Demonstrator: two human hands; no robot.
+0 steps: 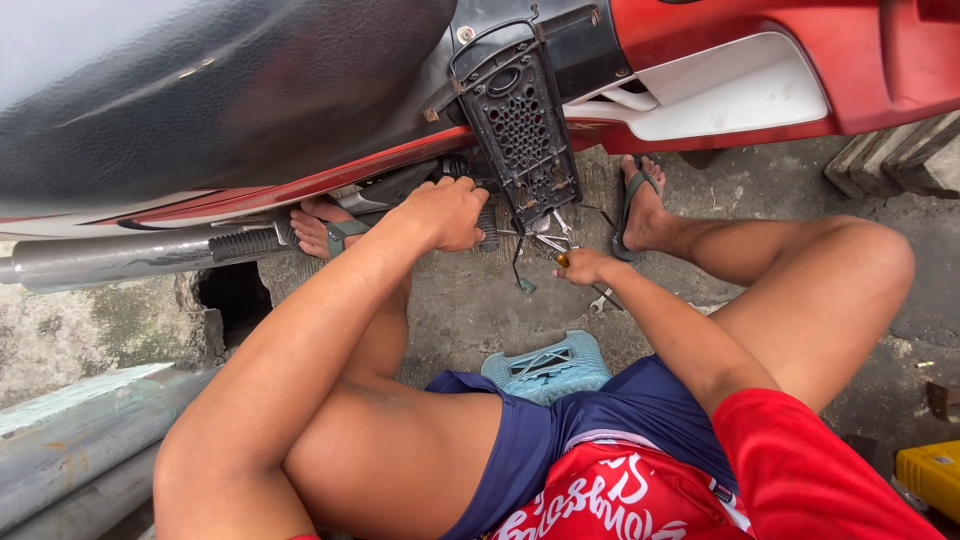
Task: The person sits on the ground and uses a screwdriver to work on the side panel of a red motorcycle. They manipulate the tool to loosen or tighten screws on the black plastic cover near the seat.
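Observation:
I sit low beside a red and black motorcycle [760, 40] with a black seat [200, 90]. My left hand [447, 213] grips a black ribbed footpeg [488, 228] under the bike's body. A black perforated panel [520, 125] hangs just right of it, with thin wires dangling beneath. My right hand [583, 266] is closed on a small tool with a yellow handle [563, 259], close under that panel. A wrench [603, 299] lies on the ground just below that hand.
A grey exhaust pipe [120, 255] runs along the left. Below it are a dark hole [235, 295] in the concrete and grey pipes [70, 440]. I sit on a light blue plastic stool [545, 365]. A yellow box [930, 475] sits at the lower right.

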